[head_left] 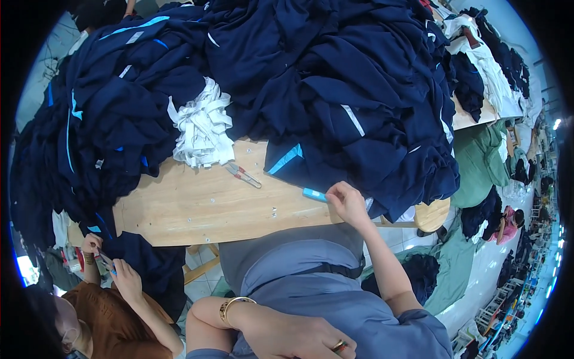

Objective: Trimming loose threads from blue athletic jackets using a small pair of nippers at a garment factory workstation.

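1. The right hand [347, 202] pinches a light-blue trim [313, 194] on the navy garment pile [335, 90] just above it.
2. The left hand [299, 338] rests closed on the lap.
3. The snips [242, 175] lie untouched on the counter [197, 206], left of the right hand; most garments seem left.

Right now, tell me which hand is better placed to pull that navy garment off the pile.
Probably the right hand: it already pinches the light-blue trim at the edge of the navy garment pile on the wooden table. The left hand rests low by the lap, away from the table.
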Available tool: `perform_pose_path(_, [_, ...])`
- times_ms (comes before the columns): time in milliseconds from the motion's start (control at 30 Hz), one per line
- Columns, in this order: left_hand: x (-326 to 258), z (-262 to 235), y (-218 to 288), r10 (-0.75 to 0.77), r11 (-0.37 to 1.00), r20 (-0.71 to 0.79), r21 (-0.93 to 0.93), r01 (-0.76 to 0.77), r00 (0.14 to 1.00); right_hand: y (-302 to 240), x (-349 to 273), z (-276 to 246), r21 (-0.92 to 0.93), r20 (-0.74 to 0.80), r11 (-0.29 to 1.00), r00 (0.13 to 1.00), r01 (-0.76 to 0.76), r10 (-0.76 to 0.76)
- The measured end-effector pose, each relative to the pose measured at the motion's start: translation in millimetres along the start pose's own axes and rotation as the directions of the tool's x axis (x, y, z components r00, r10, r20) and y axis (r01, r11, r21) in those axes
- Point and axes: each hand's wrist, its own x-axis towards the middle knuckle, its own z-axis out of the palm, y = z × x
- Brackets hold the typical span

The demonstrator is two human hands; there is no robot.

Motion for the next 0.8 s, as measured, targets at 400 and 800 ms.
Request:
perform_pose_path(400, [3, -1, -1, -0.046, 0.998, 0.003, -0.032, 0.046, 0.999, 18, -49, -63, 0.114, 0.085, 0.966, 0.971, -0.232, 0.224])
perform_pose_path(800, [-21, -26, -8, -0.442, 0.755, -0.274, 0.400, 0.519, 0.854, -25, -29, -41, -0.322, 0.073, 0.925, 0.979, 0.202, -0.189])
